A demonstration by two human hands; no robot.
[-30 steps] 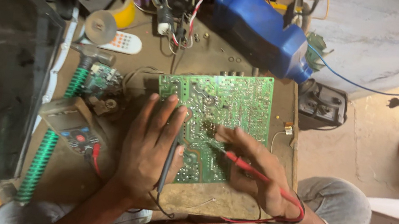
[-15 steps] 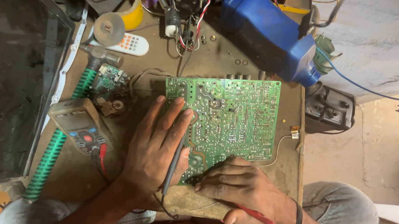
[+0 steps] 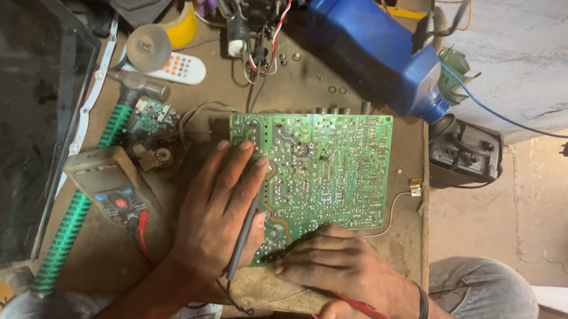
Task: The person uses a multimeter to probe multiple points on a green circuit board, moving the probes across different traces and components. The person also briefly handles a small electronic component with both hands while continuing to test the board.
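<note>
Since a second ago, the right hand (image 3: 339,267) has drawn back from the middle of the green circuit board (image 3: 316,168) to its near edge, and the red probe it held out in the open now lies mostly hidden beneath it. Its fingers are curled down, knuckles up, clenched around the red probe (image 3: 370,314), whose red lead trails out past the wrist toward the person's body. Fingertips press onto the board's bottom right corner.

On the other side, the left hand (image 3: 216,220) lies flat, fingers spread and pointing away from the person, palm down over the board's left portion. It pins a black probe (image 3: 240,242) against the board; the thin rod runs from between the fingers back toward the wrist.

Solder side up, the board rests on a worn brown surface (image 3: 403,235), directly under both hands, just in front of the person's knees.

Left of the hands sits a multimeter (image 3: 107,183) with a red lead plugged in, beside a hammer with a green ridged handle (image 3: 80,216). Farther off lie a white remote control (image 3: 178,68) and a blue plastic jug (image 3: 377,47) on its side.
</note>
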